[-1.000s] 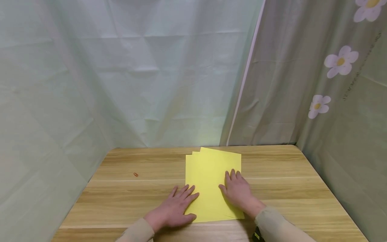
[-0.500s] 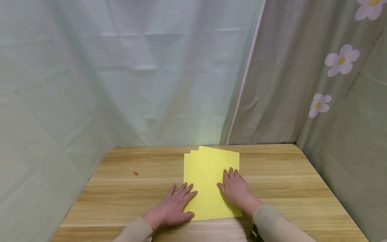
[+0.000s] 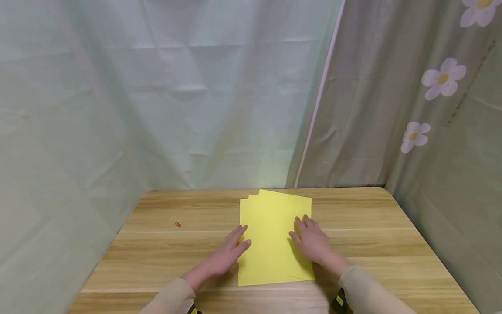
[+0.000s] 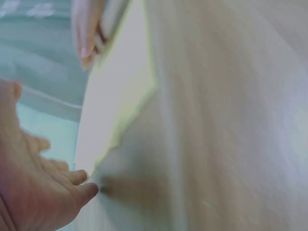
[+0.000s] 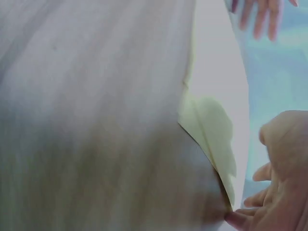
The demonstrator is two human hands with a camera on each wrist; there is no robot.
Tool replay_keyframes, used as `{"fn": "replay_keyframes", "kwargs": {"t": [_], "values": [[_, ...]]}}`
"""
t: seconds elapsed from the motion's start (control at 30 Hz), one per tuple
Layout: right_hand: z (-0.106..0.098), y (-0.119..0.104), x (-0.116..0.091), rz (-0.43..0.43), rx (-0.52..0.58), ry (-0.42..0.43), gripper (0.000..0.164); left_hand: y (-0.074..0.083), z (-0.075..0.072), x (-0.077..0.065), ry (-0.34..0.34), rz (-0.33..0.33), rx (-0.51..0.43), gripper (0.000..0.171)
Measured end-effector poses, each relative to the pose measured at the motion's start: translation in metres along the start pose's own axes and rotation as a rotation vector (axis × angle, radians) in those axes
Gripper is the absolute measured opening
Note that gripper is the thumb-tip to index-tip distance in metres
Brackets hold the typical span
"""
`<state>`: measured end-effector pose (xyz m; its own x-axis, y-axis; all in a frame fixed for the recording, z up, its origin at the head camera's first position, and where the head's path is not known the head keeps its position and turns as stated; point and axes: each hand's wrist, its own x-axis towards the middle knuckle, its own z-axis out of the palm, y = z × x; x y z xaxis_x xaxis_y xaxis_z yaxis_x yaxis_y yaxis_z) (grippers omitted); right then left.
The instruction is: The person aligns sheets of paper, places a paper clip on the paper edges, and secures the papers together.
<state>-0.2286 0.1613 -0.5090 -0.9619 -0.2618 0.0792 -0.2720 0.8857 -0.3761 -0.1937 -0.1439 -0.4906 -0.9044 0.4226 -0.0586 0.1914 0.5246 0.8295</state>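
Several sheets of yellow paper [image 3: 268,244] lie in a slightly fanned stack at the middle of the table, upper corners stepped. My left hand [image 3: 225,257] is at the stack's left edge, turned partly on its side with fingers extended. At the right edge is my right hand [image 3: 313,242], fingers extended, the thumb over the paper. The right wrist view shows the little-finger side of my right hand [image 5: 284,178] low at the sheet's edge. In the left wrist view, my left hand [image 4: 43,183] has its little finger close to the tabletop beside the paper. Neither hand grips anything.
A small red paper clip [image 3: 178,224] lies on the wooden table [image 3: 392,253], left of the stack. Pale curtains [image 3: 219,109] hang behind the table and along its sides. Dark bands [image 3: 339,301] show under both sleeves.
My left hand has lifted from lying flat on the paper and drawn back to its left edge, turning on its side. My right hand has shifted slightly right. The stack has hardly moved.
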Motion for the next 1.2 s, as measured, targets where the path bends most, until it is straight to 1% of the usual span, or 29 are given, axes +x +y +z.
{"fn": "replay_keyframes", "kwargs": {"t": [0.1, 0.17, 0.23, 0.27, 0.33, 0.43, 0.47, 0.53, 0.63, 0.73, 0.93, 1.13, 1.2], "values": [[-0.014, 0.01, 0.001, 0.073, 0.231, -0.021, 0.065, 0.004, -0.009, 0.005, 0.056, -0.105, -0.302, 0.077], [-0.024, 0.016, 0.002, 0.133, 0.393, -0.04, 0.068, 0.004, -0.016, 0.008, 0.087, -0.17, -0.457, 0.082], [-0.033, 0.023, 0.003, 0.205, 0.529, -0.049, 0.069, 0.003, -0.022, 0.011, 0.099, -0.23, -0.578, 0.086], [-0.037, 0.026, 0.004, 0.24, 0.59, -0.055, 0.068, 0.002, -0.025, 0.013, 0.103, -0.246, -0.618, 0.087], [-0.043, 0.031, 0.007, 0.307, 0.715, -0.068, 0.06, -0.001, -0.029, 0.017, 0.1, -0.275, -0.682, 0.086], [-0.048, 0.038, 0.01, 0.363, 0.875, -0.089, 0.054, -0.004, -0.034, 0.023, 0.085, -0.299, -0.73, 0.084], [-0.05, 0.04, 0.011, 0.371, 0.923, -0.11, 0.055, -0.005, -0.035, 0.026, 0.078, -0.303, -0.741, 0.084], [-0.051, 0.044, 0.012, 0.378, 0.973, -0.133, 0.062, -0.005, -0.036, 0.031, 0.068, -0.311, -0.764, 0.085], [-0.052, 0.047, 0.015, 0.367, 0.991, -0.165, 0.067, -0.004, -0.037, 0.038, 0.056, -0.319, -0.783, 0.088], [-0.051, 0.047, 0.018, 0.366, 0.99, -0.17, 0.068, -0.002, -0.038, 0.043, 0.06, -0.339, -0.792, 0.089], [-0.049, 0.043, 0.024, 0.371, 0.997, -0.175, 0.07, 0.002, -0.036, 0.053, 0.075, -0.369, -0.79, 0.087], [-0.046, 0.037, 0.027, 0.357, 1.008, -0.199, 0.074, 0.005, -0.034, 0.055, 0.069, -0.371, -0.747, 0.094], [-0.045, 0.035, 0.028, 0.36, 1.027, -0.204, 0.074, 0.006, -0.033, 0.056, 0.062, -0.369, -0.735, 0.094]]}}
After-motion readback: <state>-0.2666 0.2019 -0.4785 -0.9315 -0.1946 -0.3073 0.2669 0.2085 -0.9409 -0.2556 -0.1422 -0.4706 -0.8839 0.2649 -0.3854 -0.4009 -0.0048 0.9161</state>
